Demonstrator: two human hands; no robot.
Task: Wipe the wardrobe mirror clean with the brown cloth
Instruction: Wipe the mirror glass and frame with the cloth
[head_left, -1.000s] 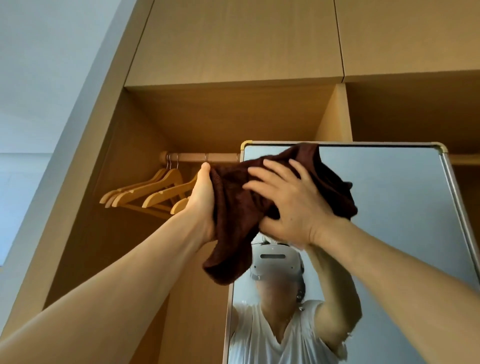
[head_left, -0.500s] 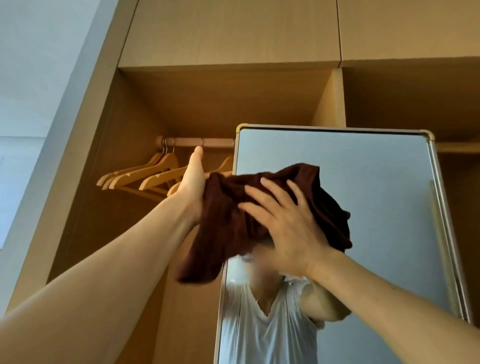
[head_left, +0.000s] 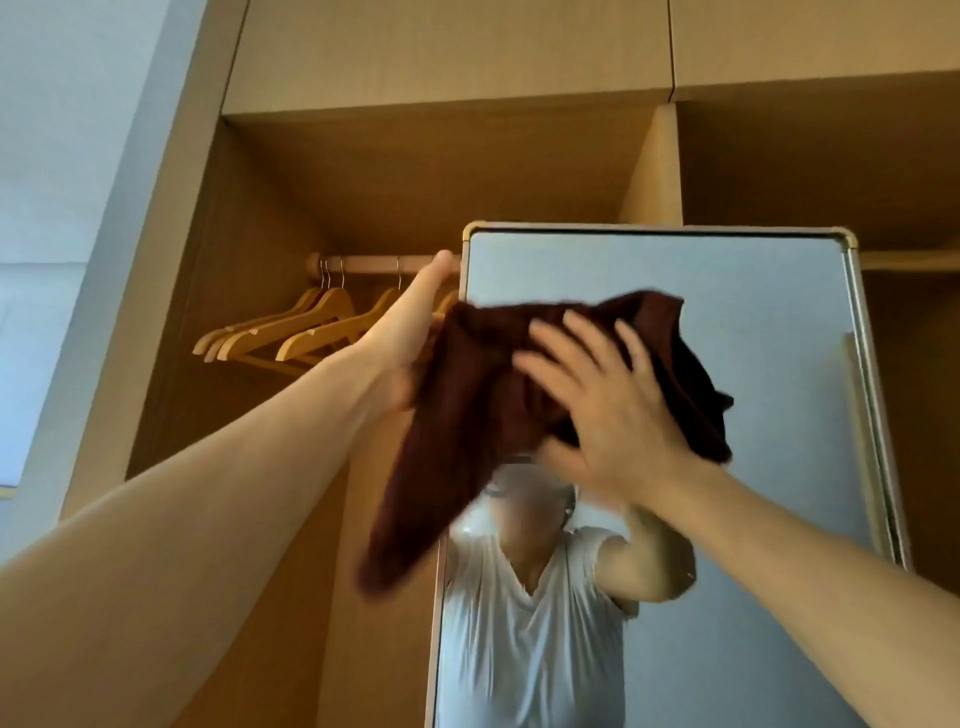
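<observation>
Your right hand (head_left: 608, 410) lies flat with its fingers spread and straight, pressing the brown cloth (head_left: 467, 405) against the wardrobe mirror (head_left: 753, 338). The cloth is bunched over the upper left of the glass, around 10 o'clock from the mirror's middle. One loose end hangs off toward 7 o'clock, past the mirror's left frame, and it is blurred.

Your left hand (head_left: 405, 343) is at 9 o'clock from the cloth, touching its left edge, with the thumb pointing up toward 1 o'clock. Its fingers are hidden behind the fabric, so you cannot tell whether it grips the cloth, the mirror frame or nothing.

At 9 o'clock from that hand, wooden hangers (head_left: 311, 332) hang on a rail (head_left: 363, 264) inside the wardrobe (head_left: 415, 171). At 6 o'clock in the glass the reflection shows a white shirt (head_left: 519, 649) and a raised arm.
</observation>
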